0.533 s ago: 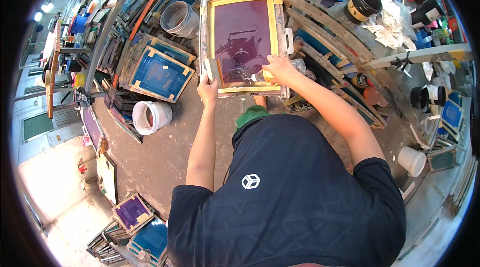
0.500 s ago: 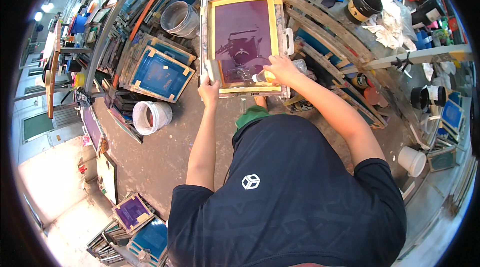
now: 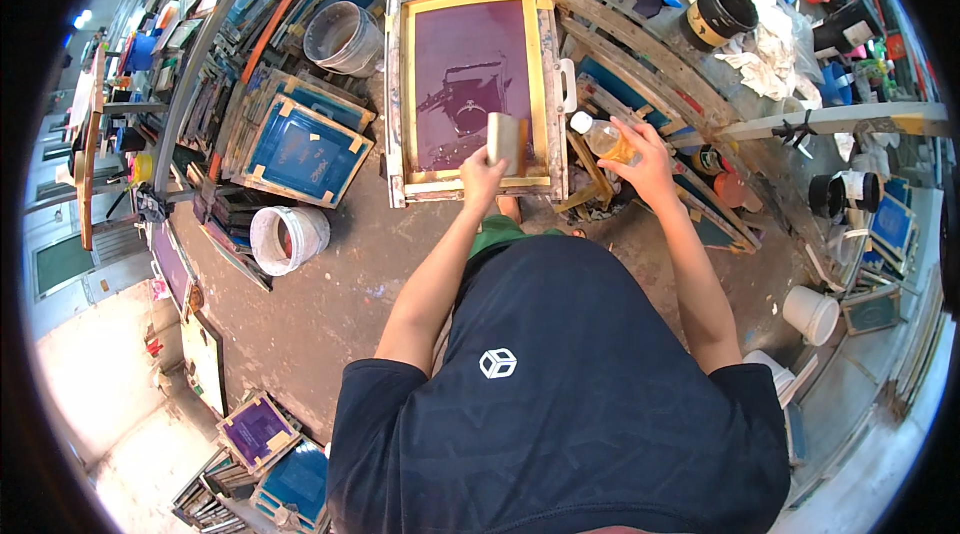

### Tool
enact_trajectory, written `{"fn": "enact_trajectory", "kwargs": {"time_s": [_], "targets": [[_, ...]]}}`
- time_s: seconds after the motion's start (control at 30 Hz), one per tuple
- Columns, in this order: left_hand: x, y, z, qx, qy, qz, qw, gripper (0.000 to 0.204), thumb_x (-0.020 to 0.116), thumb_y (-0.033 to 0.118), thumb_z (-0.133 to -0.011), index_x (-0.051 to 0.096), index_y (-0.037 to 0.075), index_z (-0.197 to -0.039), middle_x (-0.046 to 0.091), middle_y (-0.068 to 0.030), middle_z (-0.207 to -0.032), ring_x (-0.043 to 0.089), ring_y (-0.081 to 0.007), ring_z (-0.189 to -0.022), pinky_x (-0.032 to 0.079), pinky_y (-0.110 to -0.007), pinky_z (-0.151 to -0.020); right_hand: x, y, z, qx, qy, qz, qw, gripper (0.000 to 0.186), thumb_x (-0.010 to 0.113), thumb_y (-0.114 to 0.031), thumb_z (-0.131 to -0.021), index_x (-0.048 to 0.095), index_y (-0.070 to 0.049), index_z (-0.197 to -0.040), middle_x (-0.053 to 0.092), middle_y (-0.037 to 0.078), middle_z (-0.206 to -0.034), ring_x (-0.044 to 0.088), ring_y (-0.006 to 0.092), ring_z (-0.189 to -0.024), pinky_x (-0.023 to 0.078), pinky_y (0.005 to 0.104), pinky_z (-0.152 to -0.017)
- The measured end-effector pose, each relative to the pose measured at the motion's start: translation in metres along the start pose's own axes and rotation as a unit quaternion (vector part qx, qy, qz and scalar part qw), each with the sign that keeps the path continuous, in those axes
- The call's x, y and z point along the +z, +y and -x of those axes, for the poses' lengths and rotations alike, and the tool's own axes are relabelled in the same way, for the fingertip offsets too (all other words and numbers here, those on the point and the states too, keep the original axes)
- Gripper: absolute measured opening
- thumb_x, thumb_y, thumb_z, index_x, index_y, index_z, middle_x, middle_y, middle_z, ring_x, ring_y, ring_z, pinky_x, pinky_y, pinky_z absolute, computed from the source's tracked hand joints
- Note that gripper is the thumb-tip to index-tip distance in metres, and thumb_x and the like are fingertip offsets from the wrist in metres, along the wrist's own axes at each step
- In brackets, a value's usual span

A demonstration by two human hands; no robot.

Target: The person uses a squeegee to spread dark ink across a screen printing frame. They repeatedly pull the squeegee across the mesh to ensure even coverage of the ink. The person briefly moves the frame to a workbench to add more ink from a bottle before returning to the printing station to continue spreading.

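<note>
In front of me lies a screen printing frame (image 3: pixel 470 64) with purple mesh and a yellow taped border. My left hand (image 3: pixel 483 181) grips a squeegee (image 3: pixel 509 144) with a pale, wide handle, over the near part of the mesh. Wet-looking marks and a ring-shaped patch show on the mesh beyond it. To the right of the frame, my right hand (image 3: pixel 645 166) holds a clear plastic bottle (image 3: pixel 606 140) with a white cap end, tilted toward the frame. Some yellowish liquid is in the bottle.
Stacked blue-mesh screens (image 3: pixel 308 152) lean at the left, with a white bucket (image 3: pixel 290 239) on the floor near them. A grey bucket (image 3: pixel 343 37) stands beside the frame. Along the right runs a wooden rack (image 3: pixel 640 59); a black tub (image 3: pixel 722 14) and crumpled rags (image 3: pixel 765 59) sit beyond it.
The squeegee has moved right, from the mesh's left edge toward its near right. My right hand has drawn the bottle away from the mesh, off the frame's right side.
</note>
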State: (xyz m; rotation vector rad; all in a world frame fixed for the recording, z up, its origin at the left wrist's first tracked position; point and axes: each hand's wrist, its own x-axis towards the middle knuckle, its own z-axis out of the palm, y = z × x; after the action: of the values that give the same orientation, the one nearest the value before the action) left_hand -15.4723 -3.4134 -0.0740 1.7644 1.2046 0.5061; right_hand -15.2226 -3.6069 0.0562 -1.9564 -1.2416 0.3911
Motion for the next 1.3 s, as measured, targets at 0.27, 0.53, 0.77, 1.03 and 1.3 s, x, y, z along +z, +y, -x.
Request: {"fn": "enact_trajectory", "kwargs": {"time_s": [0.27,0.53,0.77,1.03,1.3], "targets": [[-0.116,-0.015,-0.007,0.051,0.052,-0.139,0.988,0.034,0.072,0.012,-0.081,0.073,0.001,-0.113,0.075,-0.0192,-0.088,0.072,-0.0330,-0.074,0.054,-0.041,-0.068,-0.013,-0.005,0.040,0.044,0.034,-0.014,0.998,0.075,0.093,-0.022,-0.073,0.064,-0.013,-0.141,0.062,0.009,-0.111,0.063,0.0236,-0.100,0.051,0.0366,-0.088],[-0.046,0.006,0.004,0.214,-0.042,-0.244,0.945,0.044,0.080,0.014,-0.077,0.073,0.010,-0.120,0.074,-0.0107,-0.108,0.066,-0.0323,-0.100,0.053,-0.043,-0.090,0.001,-0.019,0.036,0.020,0.062,-0.045,0.997,0.075,0.094,-0.020,-0.073,0.064,-0.011,-0.141,0.063,0.010,-0.112,0.064,0.0237,-0.101,0.052,0.0367,-0.089],[-0.083,-0.007,-0.030,0.333,-0.211,-0.279,0.876,0.038,0.070,0.007,-0.081,0.074,0.009,-0.119,0.075,-0.0130,-0.114,0.070,-0.0307,-0.110,0.054,-0.042,-0.095,-0.006,-0.015,0.033,-0.002,0.077,-0.038,0.996,0.073,0.094,-0.019,-0.072,0.065,-0.011,-0.139,0.065,0.010,-0.114,0.065,0.0245,-0.103,0.052,0.0380,-0.090],[-0.132,-0.030,-0.010,-0.005,0.019,-0.155,0.988,0.037,0.078,0.019,-0.078,0.075,0.008,-0.113,0.074,-0.0177,-0.081,0.073,-0.0306,-0.074,0.056,-0.039,-0.071,-0.027,-0.006,0.050,0.011,0.088,-0.013,0.996,0.074,0.094,-0.019,-0.072,0.065,-0.012,-0.140,0.066,0.010,-0.114,0.066,0.0249,-0.103,0.053,0.0380,-0.089],[-0.006,0.018,-0.006,-0.003,0.011,0.034,0.999,0.032,0.077,0.017,-0.080,0.075,0.000,-0.107,0.078,-0.0144,-0.086,0.073,-0.0192,-0.077,0.056,-0.037,-0.074,-0.016,-0.019,0.006,-0.029,-0.032,-0.005,0.999,0.073,0.092,-0.030,-0.073,0.064,-0.015,-0.140,0.062,0.011,-0.113,0.063,0.0290,-0.101,0.052,0.0375,-0.089]]}}
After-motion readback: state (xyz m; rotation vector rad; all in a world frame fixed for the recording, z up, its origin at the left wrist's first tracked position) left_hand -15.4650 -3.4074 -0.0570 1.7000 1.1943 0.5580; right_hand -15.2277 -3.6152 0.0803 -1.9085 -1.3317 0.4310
